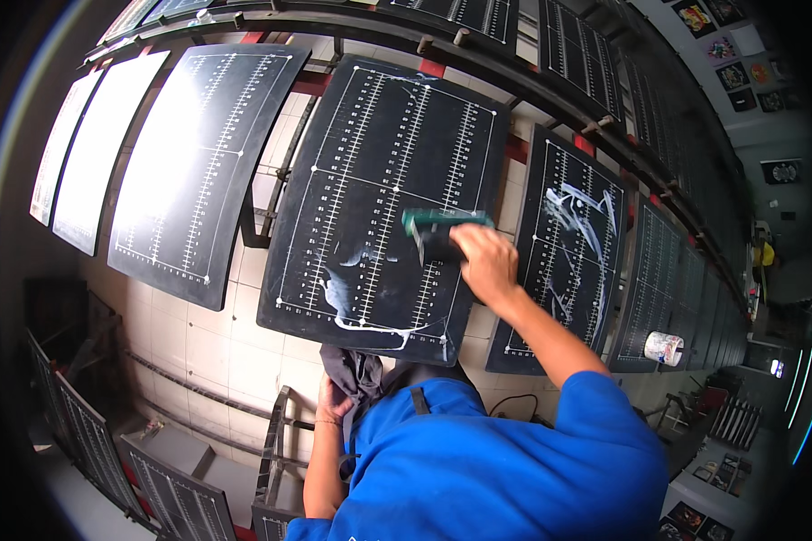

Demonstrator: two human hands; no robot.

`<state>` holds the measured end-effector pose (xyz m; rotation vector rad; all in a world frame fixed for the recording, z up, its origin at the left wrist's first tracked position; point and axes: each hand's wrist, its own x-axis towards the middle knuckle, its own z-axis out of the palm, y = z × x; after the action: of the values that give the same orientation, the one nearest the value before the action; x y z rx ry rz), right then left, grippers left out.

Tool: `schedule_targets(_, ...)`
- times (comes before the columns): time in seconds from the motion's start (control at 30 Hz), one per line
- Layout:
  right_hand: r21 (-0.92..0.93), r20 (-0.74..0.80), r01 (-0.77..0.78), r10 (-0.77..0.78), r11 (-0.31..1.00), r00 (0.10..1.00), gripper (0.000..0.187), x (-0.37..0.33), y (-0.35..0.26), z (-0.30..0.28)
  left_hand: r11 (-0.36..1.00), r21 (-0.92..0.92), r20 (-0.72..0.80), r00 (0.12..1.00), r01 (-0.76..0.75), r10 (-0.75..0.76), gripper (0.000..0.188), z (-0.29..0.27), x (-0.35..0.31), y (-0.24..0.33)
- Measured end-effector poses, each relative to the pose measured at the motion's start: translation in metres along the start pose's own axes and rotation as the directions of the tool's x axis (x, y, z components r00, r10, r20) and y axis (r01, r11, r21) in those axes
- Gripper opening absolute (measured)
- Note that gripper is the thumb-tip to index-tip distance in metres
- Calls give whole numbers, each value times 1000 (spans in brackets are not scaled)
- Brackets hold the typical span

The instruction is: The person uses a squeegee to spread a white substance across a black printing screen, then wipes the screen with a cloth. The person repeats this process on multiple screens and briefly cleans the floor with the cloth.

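Observation:
My right hand (489,261) is closed around a green-and-black hand tool (429,219) with a long, straight head. Motion blurs it, so its exact kind is unclear. It is over the right middle of a large black board (365,212) printed with white ruler-like scales; whether it touches the surface I cannot tell. White smears (336,293) mark the near left part of this board and run along its near edge. Below that edge, my left hand (332,398) grips a bunched dark grey cloth (359,371) against my blue shirt.
To the right lies a similar board (573,243) with white streaks, and beyond it a white tub (664,348) stands on another board. Glare whitens the boards (198,153) on the left. Dark rails (514,81) run behind; more boards (176,482) stand low at the left.

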<state>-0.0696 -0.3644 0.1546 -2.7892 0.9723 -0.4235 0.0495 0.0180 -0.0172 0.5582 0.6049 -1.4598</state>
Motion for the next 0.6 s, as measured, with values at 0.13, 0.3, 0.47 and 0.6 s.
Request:
schedule_targets(0.13, 30, 149, -150, 144, 988, 978, 37, 40, 15, -29, 1000, -2, 9, 1000, -8, 8, 53, 0, -3, -1)
schedule_targets(0.3, -187, -131, -199, 177, 962, 976, 30, 167, 131, -8, 999, 20, 20, 999, 27, -28, 54, 10, -19, 5)
schedule_targets(0.47, -229, -77, -200, 187, 953, 979, 26, 133, 110, 11, 995, 23, -14, 995, 97, -97, 52, 18, -20, 7)
schedule_targets(0.6, -159, 77, -217, 231, 963, 970, 38, 0, 12, 3, 986, 108, 12, 991, 128, -130, 53, 7, -4, 7)
